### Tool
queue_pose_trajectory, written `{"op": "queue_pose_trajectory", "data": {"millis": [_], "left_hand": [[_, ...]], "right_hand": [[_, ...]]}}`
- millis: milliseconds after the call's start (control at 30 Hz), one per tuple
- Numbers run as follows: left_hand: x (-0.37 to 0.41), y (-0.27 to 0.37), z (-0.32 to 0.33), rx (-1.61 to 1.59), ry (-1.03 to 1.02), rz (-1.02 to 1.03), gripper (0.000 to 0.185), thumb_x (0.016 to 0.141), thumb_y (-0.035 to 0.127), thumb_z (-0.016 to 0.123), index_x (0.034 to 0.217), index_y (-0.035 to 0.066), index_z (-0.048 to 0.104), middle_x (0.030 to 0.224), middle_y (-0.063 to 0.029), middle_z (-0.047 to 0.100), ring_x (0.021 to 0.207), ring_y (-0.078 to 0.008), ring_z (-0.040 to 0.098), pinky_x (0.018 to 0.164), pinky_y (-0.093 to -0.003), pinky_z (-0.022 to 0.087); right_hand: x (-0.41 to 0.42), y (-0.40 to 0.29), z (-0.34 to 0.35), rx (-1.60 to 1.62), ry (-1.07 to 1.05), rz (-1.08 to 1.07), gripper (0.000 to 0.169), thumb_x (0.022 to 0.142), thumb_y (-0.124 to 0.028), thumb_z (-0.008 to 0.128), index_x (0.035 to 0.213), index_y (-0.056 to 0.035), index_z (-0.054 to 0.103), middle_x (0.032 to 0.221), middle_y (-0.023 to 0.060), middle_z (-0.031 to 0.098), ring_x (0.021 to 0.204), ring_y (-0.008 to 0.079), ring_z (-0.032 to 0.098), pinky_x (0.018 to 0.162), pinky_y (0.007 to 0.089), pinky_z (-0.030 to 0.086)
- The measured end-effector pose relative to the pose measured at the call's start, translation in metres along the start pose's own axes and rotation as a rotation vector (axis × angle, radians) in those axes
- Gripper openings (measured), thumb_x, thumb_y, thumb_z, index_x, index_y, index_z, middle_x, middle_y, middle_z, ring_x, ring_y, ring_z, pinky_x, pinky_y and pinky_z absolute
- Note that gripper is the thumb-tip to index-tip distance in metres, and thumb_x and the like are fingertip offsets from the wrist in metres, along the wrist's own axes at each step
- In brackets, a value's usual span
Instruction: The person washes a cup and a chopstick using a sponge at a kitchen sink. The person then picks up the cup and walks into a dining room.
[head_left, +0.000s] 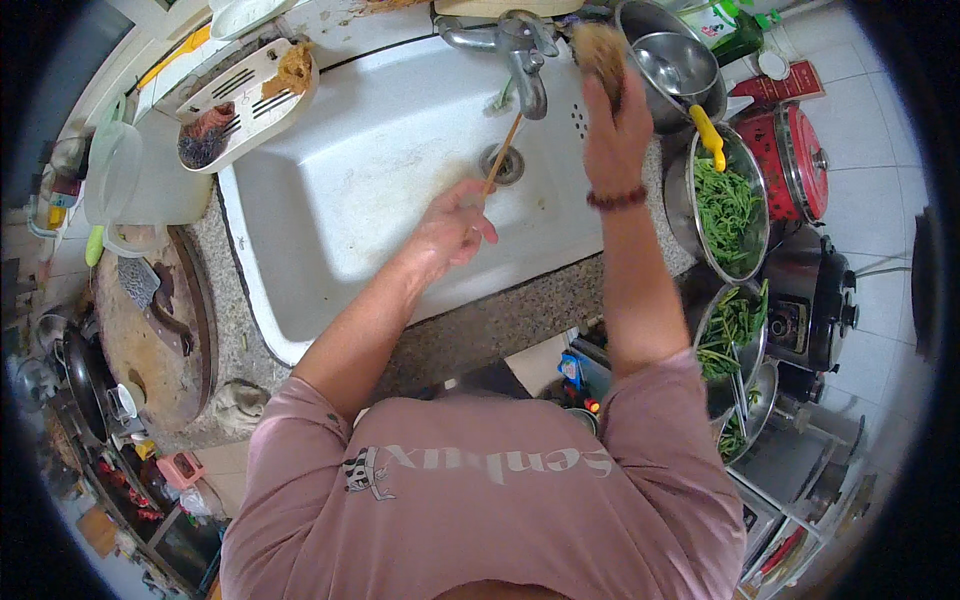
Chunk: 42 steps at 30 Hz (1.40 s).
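Note:
My left hand (454, 225) is over a white ceramic sink (360, 157), its fingers closed on a thin wooden stick (510, 140), perhaps a chopstick. The stick slants up past the metal drain (512, 169) to the spout of a chrome faucet (531, 82). To the right of the faucet, my right hand (616, 146) grips a brown bristly object (600, 51), blurred, which looks like a scrubbing brush. A red bead bracelet (616, 199) circles the right wrist. A small green scrap (504, 97) lies in the sink behind the spout.
Along the right stand a metal bowl of cut greens (724, 217), a yellow-handled ladle (707, 135), a red lidded pot (787, 161) and a black cooker (799, 300). At left are a cleaver (150, 300) on a round chopping board (142, 375) and a white soap rack (247, 97).

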<state>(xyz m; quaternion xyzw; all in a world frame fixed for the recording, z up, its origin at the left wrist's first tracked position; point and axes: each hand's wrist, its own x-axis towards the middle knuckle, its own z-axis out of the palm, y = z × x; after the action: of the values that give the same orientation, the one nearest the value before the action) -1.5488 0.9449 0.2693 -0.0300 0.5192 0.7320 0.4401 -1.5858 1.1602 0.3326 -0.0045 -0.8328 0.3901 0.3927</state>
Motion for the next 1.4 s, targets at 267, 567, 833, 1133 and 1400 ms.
{"op": "queue_pose_trajectory", "data": {"millis": [267, 567, 833, 1133, 1400], "left_hand": [[0.010, -0.016, 0.000, 0.173, 0.041, -0.002, 0.021, 0.103, 0.018, 0.036, 0.115, 0.010, 0.052, 0.061, -0.0066, 0.054, 0.039, -0.0081, 0.034, 0.037, -0.0253, 0.026], [0.003, -0.032, -0.018, 0.465, 0.122, 0.126, 0.023, 0.104, 0.021, 0.038, 0.107, 0.009, 0.057, 0.056, 0.0003, 0.047, 0.049, -0.0075, 0.039, 0.047, -0.0248, 0.032], [0.004, -0.024, -0.021, 0.526, 0.192, 0.147, 0.023, 0.103, 0.022, 0.039, 0.109, 0.009, 0.057, 0.055, 0.0008, 0.047, 0.051, -0.0076, 0.039, 0.050, -0.0254, 0.035], [0.005, -0.022, -0.021, 0.556, 0.133, 0.056, 0.023, 0.103, 0.021, 0.040, 0.109, 0.008, 0.058, 0.057, 0.0014, 0.046, 0.049, -0.0068, 0.037, 0.047, -0.0241, 0.031], [-0.002, -0.021, -0.036, 0.547, 0.087, 0.052, 0.022, 0.102, 0.019, 0.041, 0.105, 0.006, 0.059, 0.058, 0.0016, 0.045, 0.053, -0.0077, 0.038, 0.049, -0.0252, 0.032]], "right_hand": [[-0.110, 0.015, 0.031, 0.555, -0.344, 1.189, 0.036, 0.091, -0.027, 0.061, 0.110, 0.0043, 0.059, 0.085, 0.0059, 0.062, 0.074, 0.0164, 0.062, 0.065, 0.0284, 0.049], [-0.078, 0.033, 0.049, 0.705, -0.254, 1.164, 0.036, 0.097, -0.036, 0.050, 0.111, -0.0041, 0.057, 0.095, 0.0066, 0.066, 0.081, 0.0181, 0.065, 0.057, 0.0339, 0.048], [-0.088, 0.029, 0.028, 1.168, -0.309, 1.185, 0.034, 0.095, -0.035, 0.055, 0.107, -0.0039, 0.057, 0.094, 0.0106, 0.066, 0.088, 0.0244, 0.067, 0.061, 0.0361, 0.053], [-0.093, 0.046, 0.059, 0.935, -0.202, 1.257, 0.020, 0.085, -0.013, 0.069, 0.098, -0.0016, 0.059, 0.082, 0.0083, 0.065, 0.060, 0.0171, 0.061, 0.045, 0.0247, 0.041], [-0.079, 0.049, 0.067, 0.747, -0.007, 1.230, 0.008, 0.088, -0.005, 0.062, 0.091, 0.0021, 0.059, 0.072, 0.0067, 0.059, 0.051, 0.0129, 0.050, 0.040, 0.0257, 0.033]]}}
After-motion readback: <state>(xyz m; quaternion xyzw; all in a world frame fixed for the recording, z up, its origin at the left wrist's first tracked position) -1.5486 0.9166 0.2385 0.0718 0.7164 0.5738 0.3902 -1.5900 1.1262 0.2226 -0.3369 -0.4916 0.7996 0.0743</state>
